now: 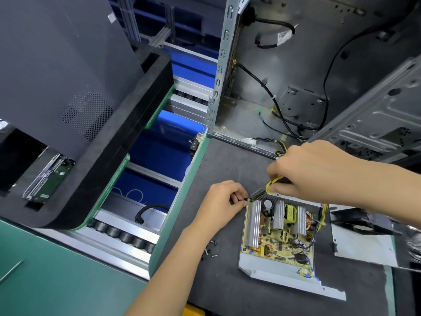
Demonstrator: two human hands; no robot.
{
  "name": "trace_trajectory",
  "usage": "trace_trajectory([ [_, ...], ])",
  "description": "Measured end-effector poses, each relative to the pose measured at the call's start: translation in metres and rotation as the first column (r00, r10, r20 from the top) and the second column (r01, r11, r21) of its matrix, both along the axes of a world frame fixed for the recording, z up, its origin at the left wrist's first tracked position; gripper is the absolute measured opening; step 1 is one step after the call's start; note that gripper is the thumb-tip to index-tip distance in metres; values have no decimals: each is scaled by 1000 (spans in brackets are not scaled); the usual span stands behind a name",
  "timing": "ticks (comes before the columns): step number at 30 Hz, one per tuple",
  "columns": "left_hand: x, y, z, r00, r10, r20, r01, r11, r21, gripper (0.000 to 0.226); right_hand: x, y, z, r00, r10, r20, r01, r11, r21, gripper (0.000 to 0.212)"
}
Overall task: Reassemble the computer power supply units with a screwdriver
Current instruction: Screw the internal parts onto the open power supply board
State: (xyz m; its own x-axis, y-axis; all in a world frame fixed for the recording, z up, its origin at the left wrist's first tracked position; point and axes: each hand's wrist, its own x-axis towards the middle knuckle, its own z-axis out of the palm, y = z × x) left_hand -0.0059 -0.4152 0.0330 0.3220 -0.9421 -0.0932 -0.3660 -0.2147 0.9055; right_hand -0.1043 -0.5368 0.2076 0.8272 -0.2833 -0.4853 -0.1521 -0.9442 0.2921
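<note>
two hands (224, 201), one screwdriver (276, 182), one open power supply (276, 238), roughly six loose screws (210, 248)

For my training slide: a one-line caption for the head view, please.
Right hand drives a yellow-handled screwdriver at the open power supply's corner while the left hand steadies it.

1 head-worn wide-angle view, looking forward and steeply down, close over open power supply unit (276, 233) on grey mat (227, 160).

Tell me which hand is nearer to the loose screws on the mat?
Left. The left hand is at the board's far-left corner, just beyond the screws, with its forearm beside them. The right hand grips the screwdriver farther off to the right.
</note>
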Motion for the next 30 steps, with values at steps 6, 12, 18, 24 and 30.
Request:
trace_trajectory([
  [6, 0, -1, -2, 1000, -1, 10, 1, 1000, 17, 14, 1, -2, -2, 1000, -14, -11, 14, 1000, 17, 31],
  [12, 0, -2, -3, 1000, 1, 11, -1, 1000, 30, 13, 2, -2, -2, 1000, -11, -7, 11, 1000, 17, 30],
  [18, 0, -4, -4, 1000, 5, 18, -6, 999, 34, 11, 1, -1, -5, 1000, 17, 1, -17, 999, -27, 33],
  [24, 0, -4, -5, 1000, 3, 19, -4, 999, 41, 10, 0, -1, -7, 1000, 28, 5, -28, 998, -50, 35],
  [30, 0, -5, -3, 1000, 2, 27, -3, 998, 58, 10, 3, -1, -7, 1000, 9, -1, -9, 1000, -19, 32],
])
